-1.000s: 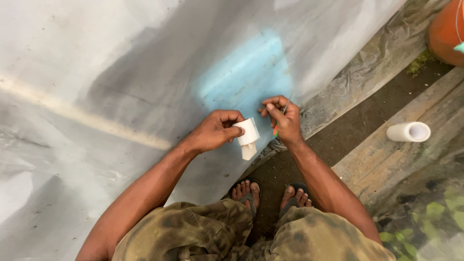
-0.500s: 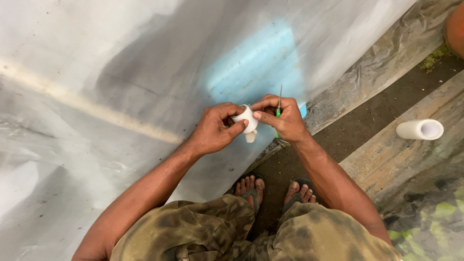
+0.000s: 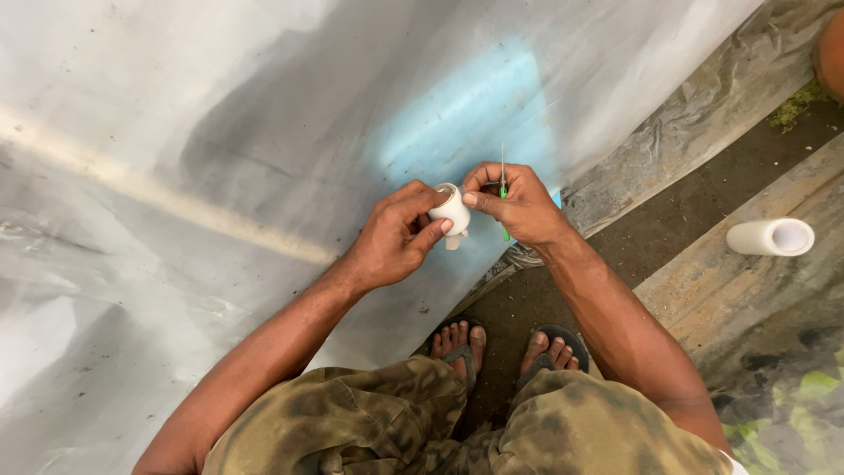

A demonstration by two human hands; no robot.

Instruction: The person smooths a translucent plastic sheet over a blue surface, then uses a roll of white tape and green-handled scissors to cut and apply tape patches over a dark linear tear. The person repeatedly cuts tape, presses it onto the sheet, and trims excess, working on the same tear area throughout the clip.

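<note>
Change from earlier frames: the hands are seen drawn closer together than a second ago; the small white roll, then held apart from the right hand, is now touched by the right thumb; the thin green tool, barely visible before, is shown upright in the right fist.
Left hand (image 3: 400,237): fingers and thumb are closed round the small white roll (image 3: 452,211); the roll is gripped from its left side.
Right hand (image 3: 519,204): curled into a fist and clamped on a thin green tool (image 3: 504,189); the thumb tip is pressed against the roll's right side.
Small white roll: a short cylinder, matt white, with an open core at the top; a short loose tab is seen hanging below it; it is held in the air before the sheet, above the person's feet.
Thin green tool: a slim green handle with a fine pale point projecting above the knuckles; its kind cannot be told.
Plastic sheet (image 3: 220,132): a large translucent grey-white film, smooth and glossy, creased toward its lower right edge; a blue patch is seen through it behind the hands.
Wooden plank (image 3: 703,299): rough, weathered grey board at the right; a second white roll (image 3: 771,237), a longer cylinder, is laid on its side upon it.
Clothing: camouflage-patterned shorts; sandals on dark soil.
</note>
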